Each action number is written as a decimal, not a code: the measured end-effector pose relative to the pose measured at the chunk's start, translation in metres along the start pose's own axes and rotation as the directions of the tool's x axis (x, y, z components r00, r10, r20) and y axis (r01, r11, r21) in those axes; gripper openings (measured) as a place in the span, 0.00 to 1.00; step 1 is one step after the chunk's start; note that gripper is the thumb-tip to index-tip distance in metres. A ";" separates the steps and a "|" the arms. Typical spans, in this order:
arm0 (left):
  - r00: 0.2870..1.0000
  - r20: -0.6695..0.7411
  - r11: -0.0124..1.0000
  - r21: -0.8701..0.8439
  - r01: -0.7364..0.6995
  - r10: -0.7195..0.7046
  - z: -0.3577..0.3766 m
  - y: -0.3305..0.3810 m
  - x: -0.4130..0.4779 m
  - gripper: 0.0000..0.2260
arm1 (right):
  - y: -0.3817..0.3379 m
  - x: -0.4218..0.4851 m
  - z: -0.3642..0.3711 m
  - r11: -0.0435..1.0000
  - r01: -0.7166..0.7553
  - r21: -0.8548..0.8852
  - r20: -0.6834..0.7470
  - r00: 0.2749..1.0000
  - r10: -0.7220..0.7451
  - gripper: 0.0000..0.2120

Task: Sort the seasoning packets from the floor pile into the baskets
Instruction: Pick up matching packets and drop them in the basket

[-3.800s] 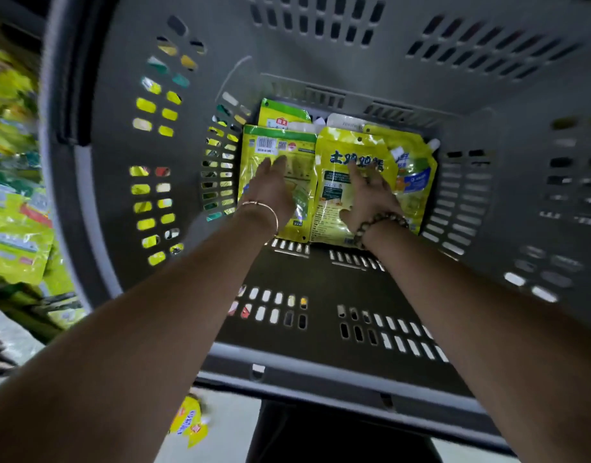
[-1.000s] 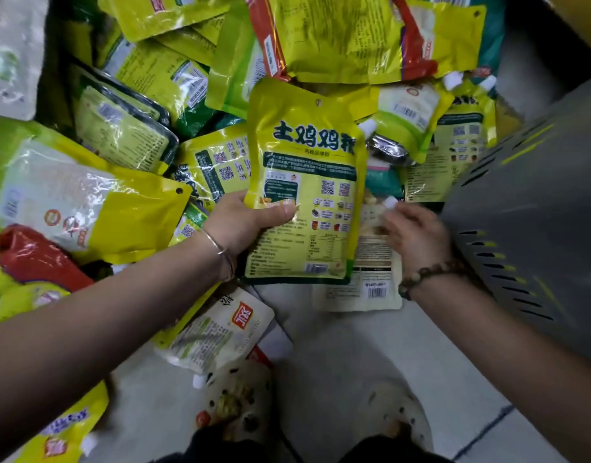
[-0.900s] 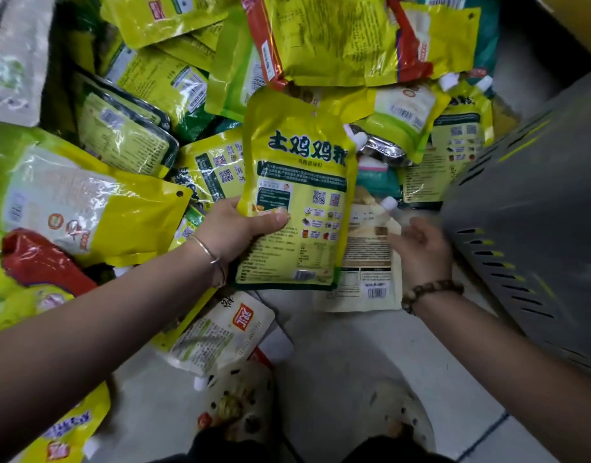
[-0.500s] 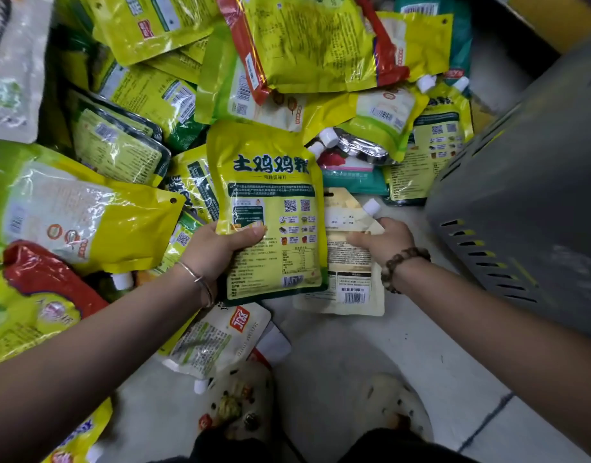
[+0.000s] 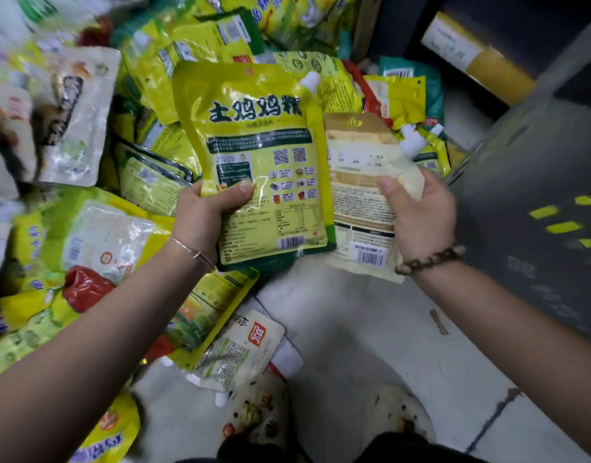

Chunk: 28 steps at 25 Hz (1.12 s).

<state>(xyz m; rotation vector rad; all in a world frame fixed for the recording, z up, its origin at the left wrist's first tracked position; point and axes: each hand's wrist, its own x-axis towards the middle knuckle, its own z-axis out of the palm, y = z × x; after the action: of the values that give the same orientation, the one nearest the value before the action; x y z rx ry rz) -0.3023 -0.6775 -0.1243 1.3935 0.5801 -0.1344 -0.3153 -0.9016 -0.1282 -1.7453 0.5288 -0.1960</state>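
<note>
My left hand (image 5: 207, 215) grips a large yellow-green spouted seasoning packet (image 5: 264, 155) with big blue characters, thumb across its front, holding it up above the pile. Beside it my right hand (image 5: 421, 215) holds a cream and tan spouted packet (image 5: 357, 182) by its right edge, lifted off the floor. Behind both lies the floor pile of seasoning packets (image 5: 147, 105), mostly yellow and green. The grey slotted basket (image 5: 534, 195) stands at the right, its outer wall facing me.
A white packet with a red logo (image 5: 244, 349) lies on the pale floor (image 5: 354, 329) near my feet (image 5: 260, 412). A red-topped packet (image 5: 87, 285) sits under my left forearm. A yellow carton (image 5: 471, 55) stands at the back right.
My right hand has picked the cream packet up off the floor. My left hand has raised the yellow-green packet higher. The view has tilted up and blurred.
</note>
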 end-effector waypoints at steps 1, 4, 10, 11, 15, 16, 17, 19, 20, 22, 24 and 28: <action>0.999 0.032 0.999 0.019 -0.043 0.043 0.000 0.014 -0.003 0.06 | -0.014 0.001 -0.001 1.000 0.030 0.004 -0.019 0.999 -0.030 0.06; 0.984 0.107 0.986 0.074 -0.151 0.142 -0.006 0.057 -0.016 0.04 | -0.060 -0.002 -0.002 0.995 0.089 0.055 -0.095 0.992 -0.083 0.08; 0.932 0.138 0.934 0.079 -0.349 0.336 -0.021 0.148 -0.053 0.14 | -0.146 -0.026 -0.007 0.961 0.181 0.207 -0.091 0.982 -0.165 0.08; 0.923 0.141 0.928 0.059 -0.368 0.357 -0.021 0.160 -0.059 0.20 | -0.160 -0.027 -0.009 0.959 0.195 0.205 -0.082 0.980 -0.181 0.07; 0.902 0.210 0.923 0.000 -0.385 0.376 -0.010 0.191 -0.071 0.16 | -0.213 -0.020 -0.040 0.937 0.277 0.211 -0.088 0.960 -0.264 0.01; 0.903 0.235 0.931 -0.026 -0.363 0.359 -0.002 0.196 -0.072 0.11 | -0.223 -0.017 -0.052 0.930 0.297 0.218 -0.097 0.954 -0.282 0.02; 0.902 0.255 0.936 -0.047 -0.348 0.348 0.007 0.202 -0.075 0.07 | -0.232 -0.014 -0.064 0.923 0.318 0.218 -0.108 0.947 -0.301 0.03; 0.898 0.273 0.937 -0.061 -0.343 0.346 0.032 0.209 -0.080 0.07 | -0.242 -0.006 -0.089 0.914 0.347 0.212 -0.143 0.936 -0.322 0.04; 0.893 0.285 0.937 -0.069 -0.343 0.348 0.046 0.212 -0.084 0.07 | -0.245 -0.003 -0.102 0.911 0.353 0.214 -0.156 0.933 -0.324 0.04; 0.873 0.334 0.934 -0.086 -0.346 0.354 0.076 0.217 -0.095 0.07 | -0.248 0.005 -0.130 0.904 0.364 0.222 -0.179 0.927 -0.330 0.04; 0.851 0.390 0.933 -0.078 -0.351 0.353 0.107 0.219 -0.108 0.09 | -0.248 0.010 -0.164 0.905 0.368 0.214 -0.206 0.923 -0.326 0.02; 0.788 0.554 0.957 -0.066 -0.282 0.270 0.171 0.208 -0.119 0.04 | -0.238 0.020 -0.235 0.912 0.315 0.263 -0.257 0.934 -0.249 0.05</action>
<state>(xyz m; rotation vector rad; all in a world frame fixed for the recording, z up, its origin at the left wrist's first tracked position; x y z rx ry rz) -0.2642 -0.8287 0.1253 1.3587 -0.1211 -0.3011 -0.3354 -1.0801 0.1547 -1.5017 0.3752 -0.6496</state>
